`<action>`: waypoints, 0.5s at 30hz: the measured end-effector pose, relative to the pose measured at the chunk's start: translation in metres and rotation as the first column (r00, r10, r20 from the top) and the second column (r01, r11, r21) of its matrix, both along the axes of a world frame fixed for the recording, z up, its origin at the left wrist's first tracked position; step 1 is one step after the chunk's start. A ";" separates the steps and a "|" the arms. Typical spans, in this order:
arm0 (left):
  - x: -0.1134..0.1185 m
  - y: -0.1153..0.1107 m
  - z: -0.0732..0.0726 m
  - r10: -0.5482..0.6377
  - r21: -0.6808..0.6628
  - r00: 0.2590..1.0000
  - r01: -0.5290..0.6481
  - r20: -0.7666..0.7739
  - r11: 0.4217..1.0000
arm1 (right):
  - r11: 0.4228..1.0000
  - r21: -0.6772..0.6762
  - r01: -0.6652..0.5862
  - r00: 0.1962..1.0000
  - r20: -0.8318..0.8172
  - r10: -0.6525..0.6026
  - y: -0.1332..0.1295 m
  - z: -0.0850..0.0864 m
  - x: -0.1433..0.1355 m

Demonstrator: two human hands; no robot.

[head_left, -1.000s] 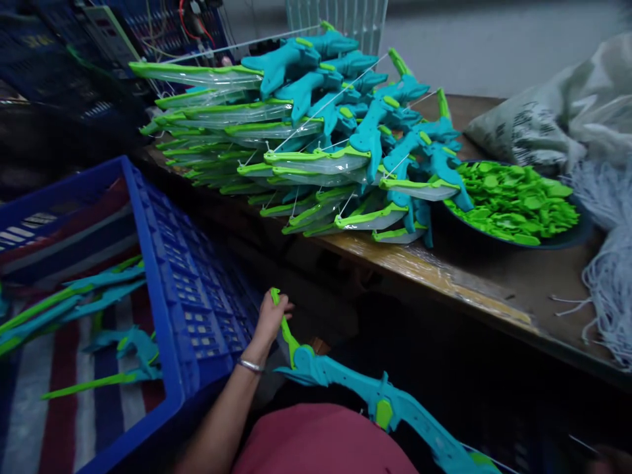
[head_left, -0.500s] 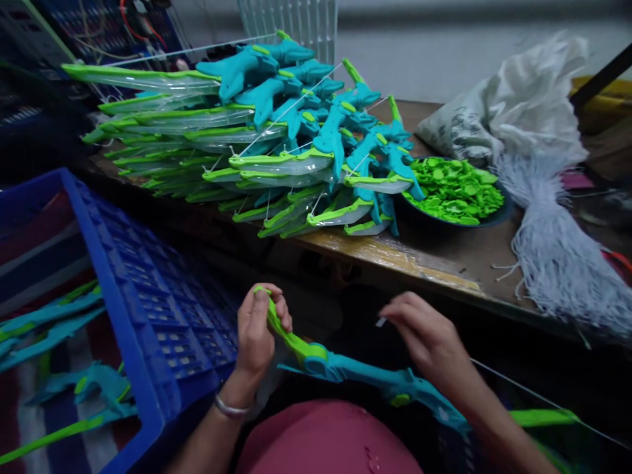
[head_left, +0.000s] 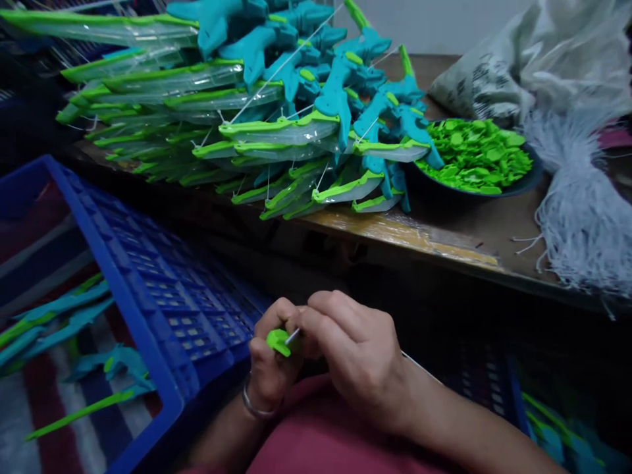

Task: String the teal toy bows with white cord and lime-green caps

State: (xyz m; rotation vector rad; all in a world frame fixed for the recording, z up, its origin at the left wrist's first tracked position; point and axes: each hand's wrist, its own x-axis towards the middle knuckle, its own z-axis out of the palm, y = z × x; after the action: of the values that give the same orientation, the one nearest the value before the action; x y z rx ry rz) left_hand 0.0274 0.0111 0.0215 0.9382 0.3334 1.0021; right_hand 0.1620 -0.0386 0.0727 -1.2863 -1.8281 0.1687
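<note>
My left hand (head_left: 276,359), with a metal bracelet at the wrist, is closed around a toy bow limb whose green tip (head_left: 279,342) pokes out toward the camera. Against it, my right hand (head_left: 348,345) pinches a white string (head_left: 293,336) at that tip. The string also shows behind my right wrist. Most of the bow's blue body is hidden behind my hands.
Blue and green toy bows (head_left: 296,131) are piled on the table (head_left: 469,253), beside a bowl of green pieces (head_left: 481,155), a bundle of white strings (head_left: 582,217) and a sack (head_left: 481,82). A blue crate (head_left: 162,283) holding bows stands left; another is lower right.
My right hand has moved left to meet my left hand at the bow tip. The bow has turned so its tip faces the camera. The view has shifted closer to the table.
</note>
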 end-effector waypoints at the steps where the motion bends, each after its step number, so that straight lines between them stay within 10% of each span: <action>1: -0.001 -0.001 -0.002 0.004 -0.016 1.000 -0.004 0.007 1.000 | 1.000 0.023 -0.013 0.999 0.038 0.012 0.000 -0.002 -0.002; 15: -0.004 -0.002 -0.010 0.012 -0.125 0.996 -0.024 -0.092 0.992 | 0.988 0.155 -0.018 0.986 0.168 -0.008 0.003 -0.009 -0.005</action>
State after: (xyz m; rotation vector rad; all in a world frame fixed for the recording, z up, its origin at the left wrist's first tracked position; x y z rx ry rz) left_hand 0.0232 0.0086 0.0118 0.8686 0.4768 0.9455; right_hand 0.1569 -0.0357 0.0638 -1.2163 -1.9450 -0.0819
